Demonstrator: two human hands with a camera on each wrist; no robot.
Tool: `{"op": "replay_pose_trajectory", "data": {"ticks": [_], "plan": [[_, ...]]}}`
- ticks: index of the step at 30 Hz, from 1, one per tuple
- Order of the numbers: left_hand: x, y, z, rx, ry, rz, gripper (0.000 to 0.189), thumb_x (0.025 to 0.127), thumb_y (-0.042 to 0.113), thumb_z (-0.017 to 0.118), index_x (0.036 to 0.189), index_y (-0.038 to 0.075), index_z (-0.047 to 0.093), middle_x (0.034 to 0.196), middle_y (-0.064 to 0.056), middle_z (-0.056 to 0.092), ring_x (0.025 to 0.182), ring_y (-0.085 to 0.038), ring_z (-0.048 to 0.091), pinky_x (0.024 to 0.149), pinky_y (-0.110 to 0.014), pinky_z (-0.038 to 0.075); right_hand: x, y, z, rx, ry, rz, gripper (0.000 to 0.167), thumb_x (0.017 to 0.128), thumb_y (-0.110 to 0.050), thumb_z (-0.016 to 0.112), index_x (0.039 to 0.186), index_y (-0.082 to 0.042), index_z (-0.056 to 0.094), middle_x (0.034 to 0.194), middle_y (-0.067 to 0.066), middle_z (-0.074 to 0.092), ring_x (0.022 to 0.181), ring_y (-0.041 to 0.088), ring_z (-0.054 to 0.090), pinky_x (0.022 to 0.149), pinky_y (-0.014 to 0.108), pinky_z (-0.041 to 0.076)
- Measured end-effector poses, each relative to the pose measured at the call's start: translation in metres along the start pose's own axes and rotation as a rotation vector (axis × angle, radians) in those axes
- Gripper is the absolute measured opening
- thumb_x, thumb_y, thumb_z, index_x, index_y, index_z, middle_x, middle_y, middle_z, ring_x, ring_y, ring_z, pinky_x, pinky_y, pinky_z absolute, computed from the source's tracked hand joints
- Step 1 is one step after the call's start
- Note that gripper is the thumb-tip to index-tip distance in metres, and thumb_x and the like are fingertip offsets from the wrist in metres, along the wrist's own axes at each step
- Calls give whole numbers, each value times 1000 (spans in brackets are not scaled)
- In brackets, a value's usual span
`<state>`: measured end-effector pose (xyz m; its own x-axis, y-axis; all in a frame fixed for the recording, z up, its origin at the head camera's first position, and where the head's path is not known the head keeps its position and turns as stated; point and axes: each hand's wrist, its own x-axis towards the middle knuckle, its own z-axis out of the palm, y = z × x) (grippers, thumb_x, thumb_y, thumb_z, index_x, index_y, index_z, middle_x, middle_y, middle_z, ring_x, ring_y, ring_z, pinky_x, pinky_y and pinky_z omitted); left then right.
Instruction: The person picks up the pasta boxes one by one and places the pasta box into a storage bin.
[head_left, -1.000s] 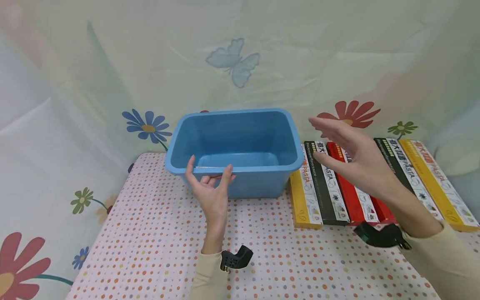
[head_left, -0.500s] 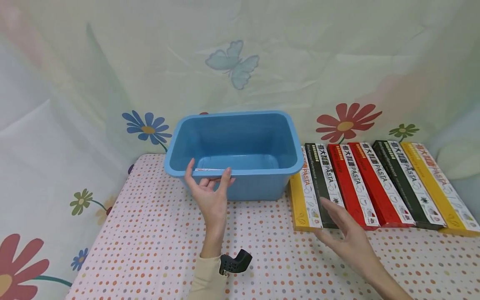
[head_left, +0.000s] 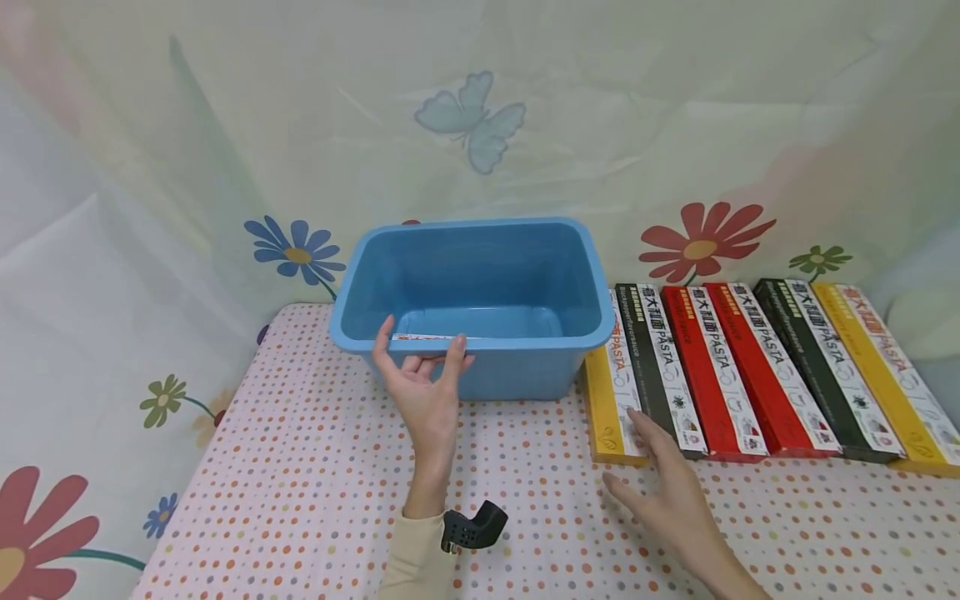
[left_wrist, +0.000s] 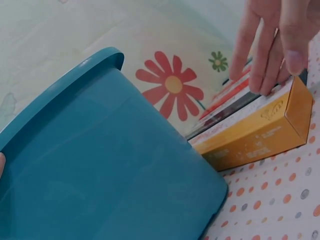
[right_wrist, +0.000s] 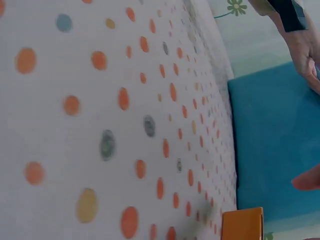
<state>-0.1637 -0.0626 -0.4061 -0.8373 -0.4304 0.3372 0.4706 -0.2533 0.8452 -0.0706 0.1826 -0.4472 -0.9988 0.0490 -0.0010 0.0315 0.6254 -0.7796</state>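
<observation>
A blue plastic tub (head_left: 525,373) stands against the backdrop. My left hand (head_left: 426,408) grips its front rim, with the thumb and one finger over the edge and the other fingers curled at the outer wall. Just behind that rim, a strip of a white-labelled box (head_left: 422,337) shows inside the tub; the rest is hidden. My right hand (head_left: 670,500) is spread with nothing in it, its fingertips over the near end of a yellow pasta box (head_left: 602,417). In the left wrist view, the right hand's fingers (left_wrist: 240,47) hang above that yellow box's end. Whether they touch it I cannot tell.
Right of the tub lies a row of pasta boxes: a black one (head_left: 651,367), two red ones (head_left: 693,358), another black one (head_left: 821,367) and a yellow one (head_left: 892,375) at the far right. A dotted cloth (head_left: 300,483) covers the table; a flowered sheet (head_left: 300,125) hangs behind.
My right hand has come down from beside the tub's right rim, toward me, to the near end of the leftmost yellow pasta box. The left hand keeps its grip on the tub.
</observation>
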Motion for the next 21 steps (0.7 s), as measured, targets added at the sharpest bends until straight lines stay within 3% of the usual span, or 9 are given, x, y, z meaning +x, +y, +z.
{"op": "replay_pose_trajectory", "data": {"ticks": [3, 6, 10, 13, 19, 21], "plan": [[0, 0, 1, -5, -3, -1, 87, 91, -4, 77, 160, 11, 25, 96, -18, 63, 81, -22, 68, 78, -44, 68, 3, -4, -2, -3, -18, 33, 89, 88, -5, 81, 160, 5, 29, 160, 35, 31, 143, 57, 36, 116, 69, 40], [-1, 1, 0, 1, -3, -4, 87, 92, -4, 77, 160, 12, 26, 97, -20, 63, 81, -22, 69, 78, -44, 68, 7, -7, -2, -10, -57, 78, 90, 88, -7, 81, 160, 4, 29, 164, 36, 22, 147, 59, 27, 115, 76, 34], [-1, 2, -1, 6, -1, -3, 86, 92, -4, 77, 159, 11, 26, 98, -21, 64, 81, -22, 70, 77, -43, 68, 14, -10, 3, -34, -66, 61, 92, 85, -8, 83, 159, 6, 30, 165, 39, 16, 148, 62, 21, 111, 82, 30], [0, 1, -1, 3, -5, -2, 85, 92, -4, 77, 159, 10, 26, 99, -21, 64, 82, -22, 70, 78, -43, 68, 23, -7, 2, -40, -43, 38, 92, 85, -8, 82, 158, 9, 29, 163, 40, 19, 147, 61, 23, 112, 80, 32], [0, 0, -2, 5, -4, -3, 86, 92, -3, 77, 160, 9, 25, 99, -21, 64, 82, -23, 70, 77, -45, 68, 40, 3, 4, 6, -81, 152, 101, 91, -14, 77, 162, 11, 9, 163, 40, 19, 143, 55, 33, 117, 73, 35], [1, 0, -2, 7, -3, -3, 86, 92, -2, 77, 160, 10, 25, 99, -21, 64, 82, -23, 69, 78, -45, 68, 41, 6, 6, 15, -89, 153, 108, 91, -16, 79, 162, 11, 2, 162, 41, 19, 140, 53, 37, 115, 71, 39]]}}
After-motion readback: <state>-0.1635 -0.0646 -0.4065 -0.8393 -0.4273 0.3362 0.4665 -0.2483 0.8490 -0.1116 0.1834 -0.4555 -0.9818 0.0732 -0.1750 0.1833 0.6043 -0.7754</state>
